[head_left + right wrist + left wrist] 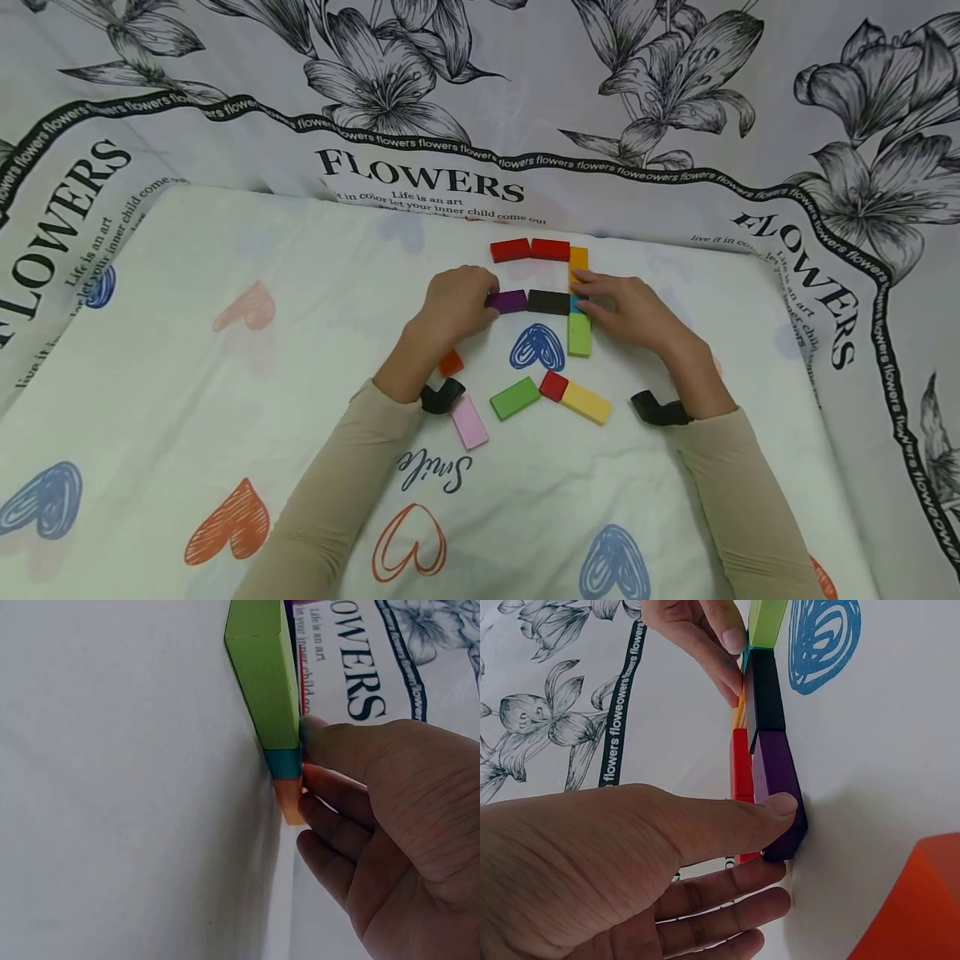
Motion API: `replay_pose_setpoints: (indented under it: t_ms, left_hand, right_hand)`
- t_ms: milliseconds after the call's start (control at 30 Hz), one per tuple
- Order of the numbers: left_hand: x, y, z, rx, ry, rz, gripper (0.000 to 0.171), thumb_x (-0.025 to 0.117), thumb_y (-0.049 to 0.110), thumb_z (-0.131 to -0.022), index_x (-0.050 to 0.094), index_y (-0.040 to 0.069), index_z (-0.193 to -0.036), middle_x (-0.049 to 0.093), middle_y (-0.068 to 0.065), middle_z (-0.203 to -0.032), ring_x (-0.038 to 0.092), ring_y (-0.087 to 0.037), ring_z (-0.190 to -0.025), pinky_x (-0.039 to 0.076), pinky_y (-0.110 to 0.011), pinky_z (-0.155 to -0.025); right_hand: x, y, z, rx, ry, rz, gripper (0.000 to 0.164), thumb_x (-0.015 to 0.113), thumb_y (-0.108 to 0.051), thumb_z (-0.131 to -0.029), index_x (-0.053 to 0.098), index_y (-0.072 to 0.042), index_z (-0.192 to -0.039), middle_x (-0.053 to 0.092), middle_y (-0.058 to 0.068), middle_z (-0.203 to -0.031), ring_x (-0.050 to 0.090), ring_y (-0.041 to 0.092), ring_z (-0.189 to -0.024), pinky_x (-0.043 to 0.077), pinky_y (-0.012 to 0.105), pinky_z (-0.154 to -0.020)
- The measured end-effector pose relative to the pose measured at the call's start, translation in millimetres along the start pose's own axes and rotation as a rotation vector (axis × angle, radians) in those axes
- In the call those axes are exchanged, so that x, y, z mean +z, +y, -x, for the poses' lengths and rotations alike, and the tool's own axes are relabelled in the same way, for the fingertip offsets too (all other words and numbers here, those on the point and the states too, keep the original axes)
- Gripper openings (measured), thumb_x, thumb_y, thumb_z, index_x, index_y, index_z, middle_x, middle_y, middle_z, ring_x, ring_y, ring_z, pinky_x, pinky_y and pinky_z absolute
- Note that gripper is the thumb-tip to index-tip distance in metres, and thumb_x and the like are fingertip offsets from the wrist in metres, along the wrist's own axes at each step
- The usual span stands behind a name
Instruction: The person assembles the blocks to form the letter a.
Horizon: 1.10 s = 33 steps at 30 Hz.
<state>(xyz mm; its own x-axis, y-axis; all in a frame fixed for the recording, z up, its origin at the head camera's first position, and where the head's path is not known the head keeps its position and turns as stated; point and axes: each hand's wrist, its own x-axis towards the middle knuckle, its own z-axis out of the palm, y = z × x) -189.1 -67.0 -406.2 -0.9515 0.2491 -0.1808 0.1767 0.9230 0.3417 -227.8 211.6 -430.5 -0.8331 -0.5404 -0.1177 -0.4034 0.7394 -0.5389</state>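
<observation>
In the head view, my left hand (pixel 459 304) grips the left end of a purple block (pixel 512 301); its thumb lies on the block in the left wrist view. A black block (pixel 548 302) adjoins the purple one's right end. My right hand (pixel 628 307) touches the right side of a column of blocks with thumb and fingertips. That column has an orange-yellow block (pixel 578 257) at the far end, a small blue block (pixel 575 304) partly hidden by fingers, and a light green block (pixel 579 335) nearest. Two red blocks (pixel 511 250) run left from the column's far end.
Nearer me lie a green block (pixel 515 398), a small red block (pixel 553 386), a yellow block (pixel 587 402) and a pink block (pixel 469 422). An orange block (pixel 451 363) sits partly under my left wrist. A heart-printed cloth (pixel 300 467) covers the surface.
</observation>
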Motion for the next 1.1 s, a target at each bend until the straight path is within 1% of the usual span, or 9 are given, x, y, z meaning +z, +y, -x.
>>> replay_pose_setpoints:
  t_ms: [167,567,800,900,1100]
  left_hand:
    - [-0.6,0.9,-0.4,-0.004,0.003,-0.004,0.028,0.076,0.020,-0.096,0.078,0.007,-0.122,0.077,-0.011,-0.112,0.067,-0.027,-0.100,0.060,-0.039,-0.089]
    - [1.2,1.8,-2.3,-0.016,0.016,0.000,0.030,0.075,0.017,-0.097,0.077,0.008,-0.126,0.078,-0.011,-0.117,0.069,-0.027,-0.104,0.060,-0.040,-0.093]
    - [2.5,-0.2,-0.6,-0.020,0.011,-0.001,0.024,0.075,0.018,-0.097,0.079,0.007,-0.118,0.078,-0.010,-0.108,0.067,-0.026,-0.096,0.059,-0.038,-0.089]
    - [2.1,-0.7,-1.1,-0.011,0.007,0.006,0.022,0.075,0.019,-0.097,0.080,0.007,-0.115,0.077,-0.009,-0.105,0.066,-0.025,-0.094,0.059,-0.038,-0.087]
    - [0.6,-1.5,-2.5,-0.002,-0.001,0.016,0.025,0.076,0.020,-0.097,0.079,0.007,-0.118,0.078,-0.010,-0.107,0.067,-0.025,-0.096,0.058,-0.038,-0.088]
  right_hand:
    - [0.3,0.7,-1.1,0.006,0.001,0.010,0.043,0.068,-0.015,-0.104,0.063,-0.011,-0.146,0.051,0.007,-0.163,0.043,0.037,-0.156,0.035,0.060,-0.127]
    - [0.0,1.7,-1.1,0.011,-0.009,-0.003,0.044,0.067,-0.015,-0.104,0.062,-0.010,-0.147,0.050,0.008,-0.164,0.042,0.038,-0.156,0.035,0.060,-0.127]
    - [1.0,0.5,-1.7,0.002,-0.022,0.003,0.044,0.066,-0.016,-0.105,0.061,-0.010,-0.148,0.049,0.008,-0.164,0.043,0.039,-0.156,0.035,0.060,-0.127]
    - [0.7,0.3,-1.1,-0.002,-0.017,0.006,0.044,0.066,-0.015,-0.105,0.061,-0.010,-0.148,0.049,0.008,-0.164,0.042,0.038,-0.156,0.035,0.060,-0.127]
    - [-0.1,0.9,-0.6,-0.014,-0.002,0.009,0.044,0.067,-0.014,-0.104,0.062,-0.008,-0.147,0.049,0.009,-0.164,0.043,0.039,-0.155,0.035,0.060,-0.127]
